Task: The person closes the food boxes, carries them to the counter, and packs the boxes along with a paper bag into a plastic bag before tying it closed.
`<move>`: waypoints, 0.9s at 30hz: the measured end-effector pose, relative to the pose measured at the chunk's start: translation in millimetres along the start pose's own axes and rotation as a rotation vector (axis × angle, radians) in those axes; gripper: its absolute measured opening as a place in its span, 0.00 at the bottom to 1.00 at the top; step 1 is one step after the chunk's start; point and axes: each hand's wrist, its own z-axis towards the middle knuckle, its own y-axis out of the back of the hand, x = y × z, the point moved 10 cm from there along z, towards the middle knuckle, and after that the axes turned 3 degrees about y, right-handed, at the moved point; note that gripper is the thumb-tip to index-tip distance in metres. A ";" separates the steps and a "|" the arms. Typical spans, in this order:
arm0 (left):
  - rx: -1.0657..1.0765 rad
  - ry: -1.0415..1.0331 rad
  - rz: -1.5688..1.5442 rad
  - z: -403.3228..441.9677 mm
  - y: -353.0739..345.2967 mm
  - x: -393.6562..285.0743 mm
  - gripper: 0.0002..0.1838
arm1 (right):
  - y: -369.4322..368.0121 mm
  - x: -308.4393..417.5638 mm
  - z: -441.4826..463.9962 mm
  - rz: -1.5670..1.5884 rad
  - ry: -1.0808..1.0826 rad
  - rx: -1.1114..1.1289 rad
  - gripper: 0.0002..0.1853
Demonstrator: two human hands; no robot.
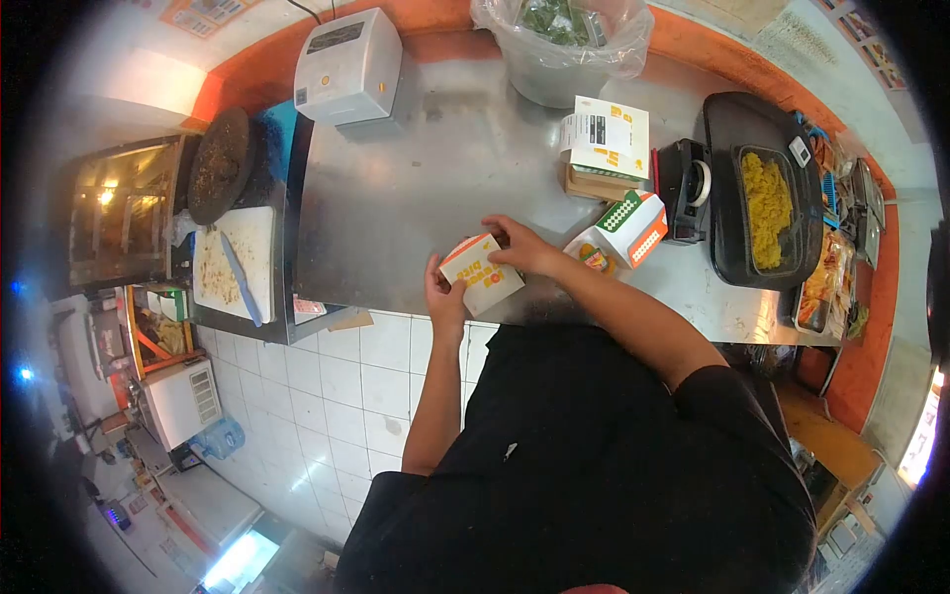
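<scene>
A small white and orange printed carton (pixel 483 275) is held between both hands above the front edge of the steel counter. My left hand (pixel 444 295) grips its left side, with the thumb on the printed face. At its upper right corner, my right hand (pixel 519 247) has its fingers closed on the carton's edge. To the right of it stands a white box with green and orange patterns (pixel 633 230), beside a small packet with a round picture (pixel 596 257). Behind them, white printed cartons (pixel 609 139) rest on brown ones.
A white printer (pixel 348 67) and a bag-lined bin (pixel 559 74) stand at the counter's back. On the right, a black tray (pixel 730 188) holds yellow food (pixel 767 203). A knife (pixel 240 277) lies on a white cutting board (pixel 259 238) at the left.
</scene>
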 end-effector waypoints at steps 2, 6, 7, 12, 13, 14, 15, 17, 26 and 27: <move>-0.001 -0.172 0.275 15.2 1.2 14.6 0.14 | -8.9 -5.4 10.1 -0.912 0.402 -0.118 0.23; 0.042 0.129 0.067 6.1 -28.1 11.6 0.18 | -0.9 -1.4 0.8 -0.476 0.099 -0.218 0.18; 0.056 0.127 0.070 6.0 -31.4 4.8 0.18 | -2.6 17.4 -7.1 -0.269 0.005 -0.191 0.16; 0.200 0.182 0.051 -21.9 -69.0 -29.9 0.17 | 13.9 72.9 -46.2 -0.410 0.213 -0.142 0.13; 0.245 0.196 0.047 -29.6 -84.9 -34.3 0.17 | 27.0 77.8 -55.8 -0.465 0.257 -0.250 0.14; 0.259 0.214 0.080 -36.2 -95.3 -37.0 0.16 | 39.1 85.3 -69.0 -0.517 0.302 -0.353 0.14; 0.268 0.224 0.115 -40.2 -101.2 -36.9 0.15 | 48.4 74.2 -78.2 -0.448 0.184 -0.344 0.14; 0.328 0.249 0.145 -37.7 -105.1 -16.3 0.14 | 82.7 89.1 -111.2 -0.528 0.206 -0.447 0.13; 0.398 0.235 0.138 -27.1 -120.4 -34.0 0.11 | 309.0 94.4 -267.5 -0.519 0.032 -1.535 0.22; 0.395 0.218 0.156 -26.5 -122.3 -36.8 0.11 | 313.7 56.8 -246.6 0.022 -0.028 -1.320 0.24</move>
